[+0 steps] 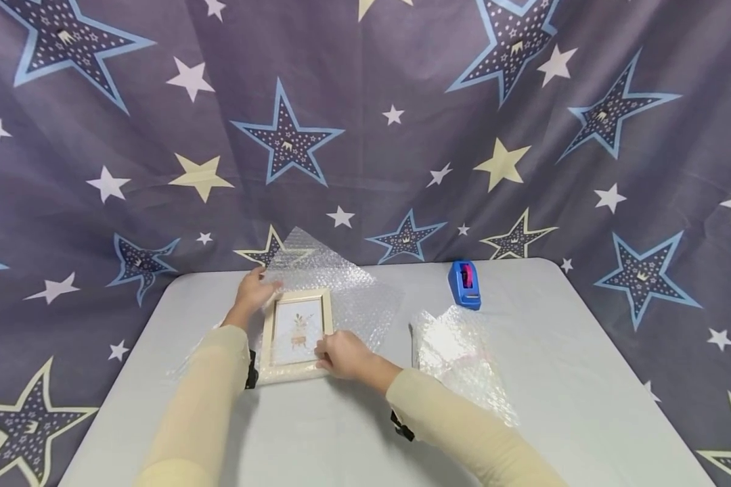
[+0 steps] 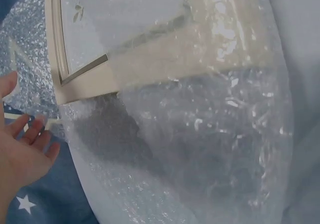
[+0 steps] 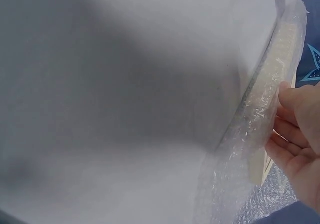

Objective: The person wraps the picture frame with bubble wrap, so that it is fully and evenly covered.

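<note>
A cream picture frame with a plant print lies face up on a sheet of bubble wrap. A strip of the wrap is folded over its near edge, and more wrap covers part of it in the left wrist view. My right hand pinches the folded bubble wrap at the frame's near right corner, thumb against the wrapped edge and fingers bent. By the far left corner is my left hand, its fingers loosely bent and thumb apart in the left wrist view, fingertips right at the wrap's edge.
To the right lies a stack of bubble wrap. Behind it stands a blue tape dispenser with a pink-red core. The white table meets a grey star-printed curtain along its back edge.
</note>
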Tool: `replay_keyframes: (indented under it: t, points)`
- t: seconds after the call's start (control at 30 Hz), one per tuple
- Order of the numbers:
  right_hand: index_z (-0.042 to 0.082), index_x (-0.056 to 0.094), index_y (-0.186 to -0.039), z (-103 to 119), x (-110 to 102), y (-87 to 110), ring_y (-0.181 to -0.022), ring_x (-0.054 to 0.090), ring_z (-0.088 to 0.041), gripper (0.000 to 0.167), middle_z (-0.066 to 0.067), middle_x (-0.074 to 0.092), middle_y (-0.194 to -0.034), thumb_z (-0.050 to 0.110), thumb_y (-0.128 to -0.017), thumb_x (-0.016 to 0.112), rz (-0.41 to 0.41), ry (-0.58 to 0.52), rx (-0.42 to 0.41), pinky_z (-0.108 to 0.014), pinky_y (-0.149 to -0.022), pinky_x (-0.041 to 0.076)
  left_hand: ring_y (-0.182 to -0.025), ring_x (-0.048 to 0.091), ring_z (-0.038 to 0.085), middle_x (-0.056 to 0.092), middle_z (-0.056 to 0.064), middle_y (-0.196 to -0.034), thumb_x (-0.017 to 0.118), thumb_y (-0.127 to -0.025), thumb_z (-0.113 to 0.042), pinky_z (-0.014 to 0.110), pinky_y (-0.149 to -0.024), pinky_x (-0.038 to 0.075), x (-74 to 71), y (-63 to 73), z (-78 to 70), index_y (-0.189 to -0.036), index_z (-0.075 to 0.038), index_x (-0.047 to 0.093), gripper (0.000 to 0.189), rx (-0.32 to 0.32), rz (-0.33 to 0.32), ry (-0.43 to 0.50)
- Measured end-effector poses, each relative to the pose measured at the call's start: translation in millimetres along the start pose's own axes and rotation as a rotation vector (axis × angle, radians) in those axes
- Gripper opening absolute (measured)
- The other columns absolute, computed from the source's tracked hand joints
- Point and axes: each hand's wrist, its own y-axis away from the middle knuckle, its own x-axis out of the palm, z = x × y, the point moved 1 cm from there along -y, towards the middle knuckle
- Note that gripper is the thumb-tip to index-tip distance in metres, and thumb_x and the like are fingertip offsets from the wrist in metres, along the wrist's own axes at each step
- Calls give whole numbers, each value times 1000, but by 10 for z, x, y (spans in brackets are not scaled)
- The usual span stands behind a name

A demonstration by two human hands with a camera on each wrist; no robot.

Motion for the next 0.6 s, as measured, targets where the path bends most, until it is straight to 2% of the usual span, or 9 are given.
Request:
replay_keyframes:
  t: [0.13, 0.27, 0.47, 0.6]
  points:
    - [18, 70, -82, 8, -4, -7, -59, 47, -2, 15, 8, 63, -69, 33, -88, 69, -2, 33, -11, -17, -59, 47, -121, 52, 43, 53, 30, -131, 55, -93, -34, 51, -106, 43, -20, 13, -38, -141, 0, 41, 61, 52, -25, -81]
    - [19, 70, -80, 18, -8, -3, -59, 48, -3, 16, 9, 63, -68, 33, -87, 69, -9, 53, -23, -18, -60, 48, -116, 54, 43, 56, 30, -124, 57, -92, -32, 52, -101, 45, -44, 47, -123, -135, 1, 49, 55, 99, -36, -122]
    - [19, 69, -78, 26, 0, 3, -61, 51, -3, 17, 9, 62, -69, 33, -88, 68, -15, 56, -18, -19, -61, 49, -126, 49, 44, 53, 29, -133, 60, -92, -23, 52, -109, 41, -28, 42, -282, -126, 4, 56, 44, 184, -11, -29]
    - [19, 70, -81, 32, 9, 4, -62, 53, -3, 16, 9, 63, -70, 33, -88, 68, -9, 60, -12, -19, -64, 51, -128, 50, 42, 55, 27, -134, 62, -92, -20, 50, -110, 42, 3, 25, -387, -123, 5, 56, 40, 252, 15, 45]
